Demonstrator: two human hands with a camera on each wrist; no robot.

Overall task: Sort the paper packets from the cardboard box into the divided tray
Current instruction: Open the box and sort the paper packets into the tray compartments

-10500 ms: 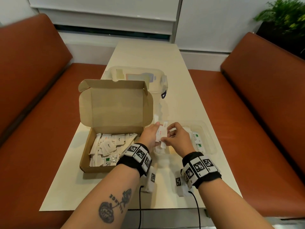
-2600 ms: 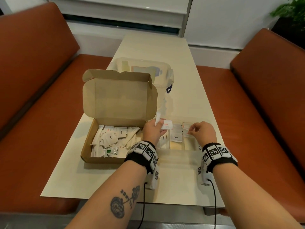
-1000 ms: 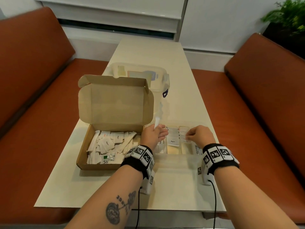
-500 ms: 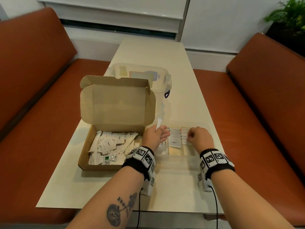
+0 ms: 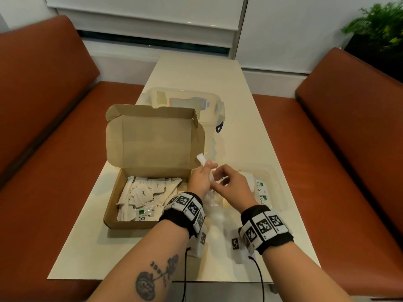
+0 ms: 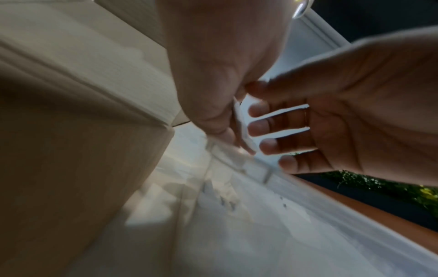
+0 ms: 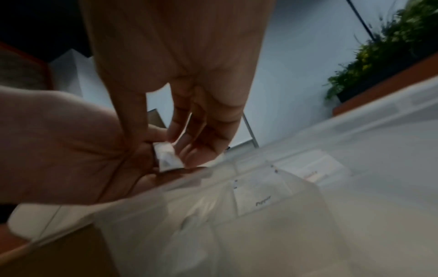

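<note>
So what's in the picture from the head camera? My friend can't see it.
Two hands meet over a clear divided tray: the left hand holds white paper packets and the right hand reaches for them. An open cardboard box of packets sits left.

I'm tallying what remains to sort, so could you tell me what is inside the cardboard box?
The cardboard box holds a loose pile of white paper packets, including a Stevia packet. Lower layers are covered.

My hands (image 5: 218, 182) cover the tray's (image 5: 281, 192) left compartments, so I can't read what lies there. Both wrist views are smeared; only "Pepper" on one packet (image 7: 260, 195) is legible. I can't count the packets pinched.
</note>
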